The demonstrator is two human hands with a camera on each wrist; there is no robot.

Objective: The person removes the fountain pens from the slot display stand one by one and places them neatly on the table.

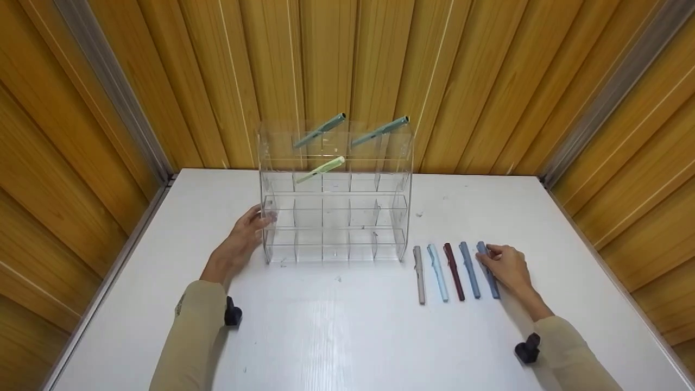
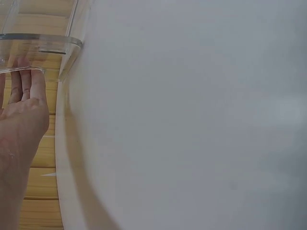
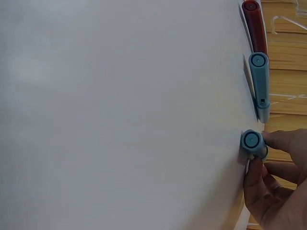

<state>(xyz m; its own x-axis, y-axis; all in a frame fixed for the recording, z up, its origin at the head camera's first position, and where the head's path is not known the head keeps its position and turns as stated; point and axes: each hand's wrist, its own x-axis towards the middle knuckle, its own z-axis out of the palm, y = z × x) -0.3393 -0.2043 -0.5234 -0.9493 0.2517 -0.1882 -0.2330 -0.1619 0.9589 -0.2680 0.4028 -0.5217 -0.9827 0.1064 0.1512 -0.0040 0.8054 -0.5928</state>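
Observation:
A clear acrylic pen rack (image 1: 335,218) with rows of compartments stands on the table. My left hand (image 1: 244,236) grips its left side; in the left wrist view, the fingers (image 2: 36,88) show partly through the clear panel. Two teal pens (image 1: 320,130) (image 1: 380,130) lean in the top row, and a light green pen (image 1: 321,169) leans in the row below. My right hand (image 1: 507,267) pinches the rightmost blue pen (image 1: 493,282) between thumb and fingers. In the right wrist view, that pen (image 3: 252,140) points its round end at the camera.
Left of the pinched pen lie another blue pen (image 1: 470,271), a dark red pen (image 1: 454,271), a light blue pen (image 1: 437,273) and a grey pen (image 1: 419,276) in a row. Wood-patterned walls (image 1: 478,81) border the white table (image 1: 326,336).

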